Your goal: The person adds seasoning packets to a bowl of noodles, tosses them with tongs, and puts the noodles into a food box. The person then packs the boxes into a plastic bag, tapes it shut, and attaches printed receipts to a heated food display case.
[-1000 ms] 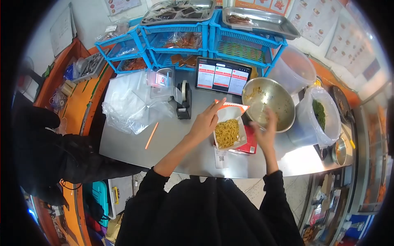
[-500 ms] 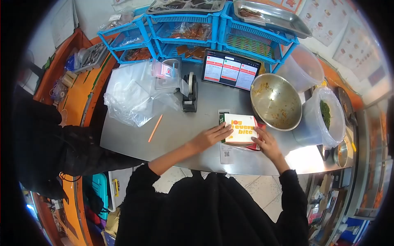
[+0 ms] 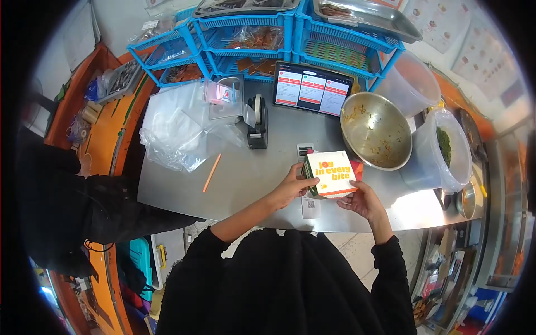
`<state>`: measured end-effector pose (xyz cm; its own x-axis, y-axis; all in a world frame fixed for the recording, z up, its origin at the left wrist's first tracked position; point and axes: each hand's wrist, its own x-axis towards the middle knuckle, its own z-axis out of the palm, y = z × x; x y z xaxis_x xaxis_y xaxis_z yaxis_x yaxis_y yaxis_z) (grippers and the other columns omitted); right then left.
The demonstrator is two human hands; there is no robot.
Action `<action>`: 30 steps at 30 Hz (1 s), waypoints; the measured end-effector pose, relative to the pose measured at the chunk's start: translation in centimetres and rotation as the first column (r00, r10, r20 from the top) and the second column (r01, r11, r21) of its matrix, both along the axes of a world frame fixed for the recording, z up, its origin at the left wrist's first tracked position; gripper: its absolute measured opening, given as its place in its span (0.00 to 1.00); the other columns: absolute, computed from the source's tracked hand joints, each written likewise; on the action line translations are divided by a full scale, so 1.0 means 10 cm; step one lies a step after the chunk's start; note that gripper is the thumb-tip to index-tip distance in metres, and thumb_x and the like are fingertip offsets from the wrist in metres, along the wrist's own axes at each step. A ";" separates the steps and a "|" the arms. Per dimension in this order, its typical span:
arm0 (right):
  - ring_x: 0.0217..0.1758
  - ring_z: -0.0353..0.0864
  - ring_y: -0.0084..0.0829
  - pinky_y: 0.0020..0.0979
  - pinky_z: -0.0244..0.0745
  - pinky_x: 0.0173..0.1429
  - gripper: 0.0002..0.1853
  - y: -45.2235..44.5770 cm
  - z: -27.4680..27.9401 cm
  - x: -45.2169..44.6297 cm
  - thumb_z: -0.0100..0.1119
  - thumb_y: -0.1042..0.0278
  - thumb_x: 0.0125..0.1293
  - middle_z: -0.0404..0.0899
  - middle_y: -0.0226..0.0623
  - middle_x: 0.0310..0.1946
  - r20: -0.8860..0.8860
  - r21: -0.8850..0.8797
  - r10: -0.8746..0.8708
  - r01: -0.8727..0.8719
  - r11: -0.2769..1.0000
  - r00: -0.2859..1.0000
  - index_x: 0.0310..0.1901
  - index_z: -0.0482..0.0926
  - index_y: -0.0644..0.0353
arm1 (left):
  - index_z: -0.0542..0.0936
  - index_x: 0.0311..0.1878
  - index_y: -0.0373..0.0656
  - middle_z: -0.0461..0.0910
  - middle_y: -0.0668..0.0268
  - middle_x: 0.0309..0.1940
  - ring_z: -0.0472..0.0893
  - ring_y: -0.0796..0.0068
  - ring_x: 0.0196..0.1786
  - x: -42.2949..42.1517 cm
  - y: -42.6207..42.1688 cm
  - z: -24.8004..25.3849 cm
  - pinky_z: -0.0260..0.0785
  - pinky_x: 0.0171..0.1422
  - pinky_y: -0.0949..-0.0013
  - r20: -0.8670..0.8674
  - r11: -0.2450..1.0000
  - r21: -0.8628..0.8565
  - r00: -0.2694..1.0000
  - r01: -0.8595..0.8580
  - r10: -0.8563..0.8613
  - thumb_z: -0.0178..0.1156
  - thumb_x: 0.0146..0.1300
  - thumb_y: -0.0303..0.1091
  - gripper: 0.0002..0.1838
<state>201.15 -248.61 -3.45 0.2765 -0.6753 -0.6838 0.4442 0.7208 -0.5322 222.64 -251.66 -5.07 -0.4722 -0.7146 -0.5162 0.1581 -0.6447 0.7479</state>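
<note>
A small white food box [image 3: 334, 170] with "joy in every bite" printed on its lid is closed and slightly tilted. My left hand [image 3: 291, 187] grips its left side, thumb on the top edge and fingers along the dark green side. My right hand [image 3: 364, 202] holds the front right corner, with its thumb on the lid and fingers curled below. Under and in front of the box lies a printed paper slip [image 3: 311, 208], partly covered. Something red shows behind the box's right edge. Whether the box's underside touches the table, I cannot tell.
A large steel bowl [image 3: 376, 131] with food residue stands right of the box. A tablet [image 3: 312, 89], a tape dispenser [image 3: 257, 125], plastic bags [image 3: 173, 131] and an orange pen-like stick [image 3: 211, 173] are on the steel table [image 3: 245, 198]. A person in dark clothing is at left.
My hands have moved from resting on the lid and its edges to gripping the box's sides. The box has tilted, and its front and left sides show more.
</note>
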 end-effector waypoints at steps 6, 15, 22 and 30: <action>0.35 0.72 0.28 0.32 0.70 0.42 0.19 0.11 -0.08 0.11 0.50 0.66 0.52 0.68 0.44 0.39 0.138 -0.157 -0.177 0.198 0.967 0.974 0.44 0.60 0.65 | 0.49 0.54 0.49 0.68 0.68 0.35 0.65 0.81 0.38 -0.01 0.08 -0.06 0.54 0.39 0.74 0.099 0.998 0.010 0.993 0.056 -0.057 0.62 0.42 0.39 0.39; 0.37 0.70 0.27 0.29 0.64 0.44 0.19 0.50 -0.34 0.69 0.50 0.54 0.52 0.69 0.36 0.31 0.049 -0.042 -0.456 0.458 0.888 0.889 0.40 0.63 0.59 | 0.62 0.47 0.48 0.69 0.74 0.35 0.67 0.88 0.33 -0.13 0.28 -0.17 0.57 0.32 0.80 -0.037 0.998 -0.033 0.998 0.054 -0.055 0.55 0.48 0.42 0.23; 0.43 0.66 0.28 0.28 0.62 0.46 0.23 0.39 -0.29 0.75 0.51 0.61 0.50 0.67 0.37 0.39 0.350 -0.118 -0.522 0.589 0.799 0.778 0.46 0.61 0.62 | 0.62 0.46 0.43 0.70 0.69 0.35 0.69 0.85 0.33 -0.15 0.29 -0.29 0.58 0.34 0.80 -0.004 0.973 -0.041 0.974 0.227 -0.228 0.53 0.50 0.44 0.23; 0.48 0.59 0.37 0.35 0.53 0.51 0.28 0.43 -0.32 0.58 0.58 0.63 0.45 0.58 0.44 0.47 -0.683 -0.691 -0.671 0.042 0.721 0.288 0.48 0.61 0.62 | 0.58 0.50 0.36 0.71 0.62 0.35 0.72 0.75 0.34 -0.25 0.33 -0.36 0.67 0.38 0.71 0.240 0.873 -0.487 0.963 0.011 0.121 0.55 0.50 0.34 0.26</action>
<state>206.91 -244.28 -6.68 -0.6029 -0.7893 0.1165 -0.3509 0.1312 -0.9272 220.18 -248.37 -8.70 -0.3244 -0.9248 -0.1987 -0.0559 -0.1909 0.9800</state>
